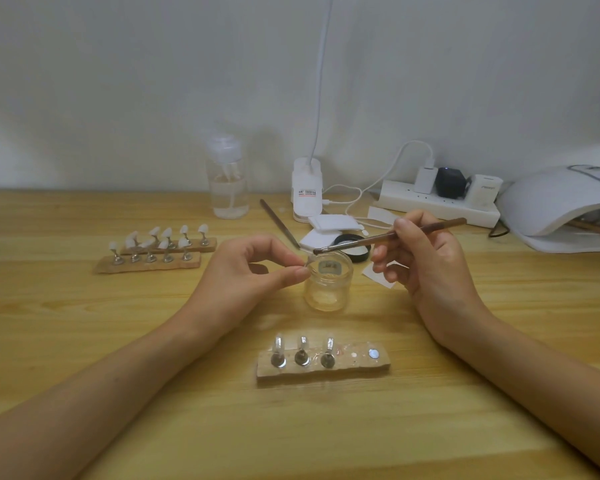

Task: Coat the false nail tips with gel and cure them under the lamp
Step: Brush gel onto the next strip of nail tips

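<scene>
A small clear gel jar [329, 289] stands open mid-table. My left hand [253, 268] pinches its rim on the left side between thumb and forefinger. My right hand [426, 261] holds a brown brush [388, 237] like a pen, its dark tip resting at the jar's back rim. In front of the jar lies a wooden holder [326, 368] carrying three clear nail tips [302, 344] on metal stands. The white curing lamp [561, 206] sits at the far right.
Two wooden holders with several white nail tips [156, 247] lie at the left. Behind the jar are a black lid [352, 244], white pads [329, 225], a second brush [279, 221], a clear pump bottle [230, 181], a desk-lamp base [307, 190] and a power strip [437, 202].
</scene>
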`<state>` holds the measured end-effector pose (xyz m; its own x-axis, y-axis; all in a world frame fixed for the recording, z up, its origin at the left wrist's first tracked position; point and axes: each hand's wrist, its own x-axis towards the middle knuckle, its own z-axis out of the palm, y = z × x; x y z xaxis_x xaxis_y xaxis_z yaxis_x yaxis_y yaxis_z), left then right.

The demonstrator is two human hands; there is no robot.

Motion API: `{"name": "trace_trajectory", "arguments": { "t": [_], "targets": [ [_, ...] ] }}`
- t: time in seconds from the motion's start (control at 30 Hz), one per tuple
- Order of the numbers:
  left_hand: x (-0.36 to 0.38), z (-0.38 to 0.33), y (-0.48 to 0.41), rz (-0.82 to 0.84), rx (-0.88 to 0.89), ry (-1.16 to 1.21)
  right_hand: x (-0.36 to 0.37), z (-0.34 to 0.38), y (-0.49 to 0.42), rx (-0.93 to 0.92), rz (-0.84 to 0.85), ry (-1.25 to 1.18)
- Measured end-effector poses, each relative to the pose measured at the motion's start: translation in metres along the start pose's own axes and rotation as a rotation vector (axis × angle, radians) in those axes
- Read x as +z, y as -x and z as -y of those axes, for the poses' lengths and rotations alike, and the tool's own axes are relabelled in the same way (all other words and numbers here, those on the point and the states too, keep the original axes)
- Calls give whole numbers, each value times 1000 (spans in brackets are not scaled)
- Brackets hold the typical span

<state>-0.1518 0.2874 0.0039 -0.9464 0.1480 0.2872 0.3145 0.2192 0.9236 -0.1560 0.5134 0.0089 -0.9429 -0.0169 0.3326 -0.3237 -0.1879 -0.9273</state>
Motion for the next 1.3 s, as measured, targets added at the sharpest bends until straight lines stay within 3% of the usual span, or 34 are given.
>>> {"name": "trace_trajectory", "arguments": {
  "t": [0.23,0.37,0.53,0.67,0.8,0.93,1.07,1.2,1.3],
  "targets": [
    [0,-1,0,0,-1,8,-1,-1,0,18,-41,25],
    [0,1,1,8,10,-8,1,0,1,8,26,2],
    [-1,1,1,23,55,0,-1,-2,0,37,-64,22],
    [-1,4,0,33,85,9,0,-1,1,18,-1,15],
    [-1,5,-1,36,93,6,-2,-2,0,49,-88,30],
    [0,6,-2,24,106,-10,0,-1,1,28,-7,13],
    [0,6,-1,26,116,-32,-2,-2,0,51,-80,26],
    [0,5,-1,25,125,-47,1,1,1,16,5,18],
    [0,5,-1,23,130,-55,0,-1,0,36,-51,45]
  ]
}}
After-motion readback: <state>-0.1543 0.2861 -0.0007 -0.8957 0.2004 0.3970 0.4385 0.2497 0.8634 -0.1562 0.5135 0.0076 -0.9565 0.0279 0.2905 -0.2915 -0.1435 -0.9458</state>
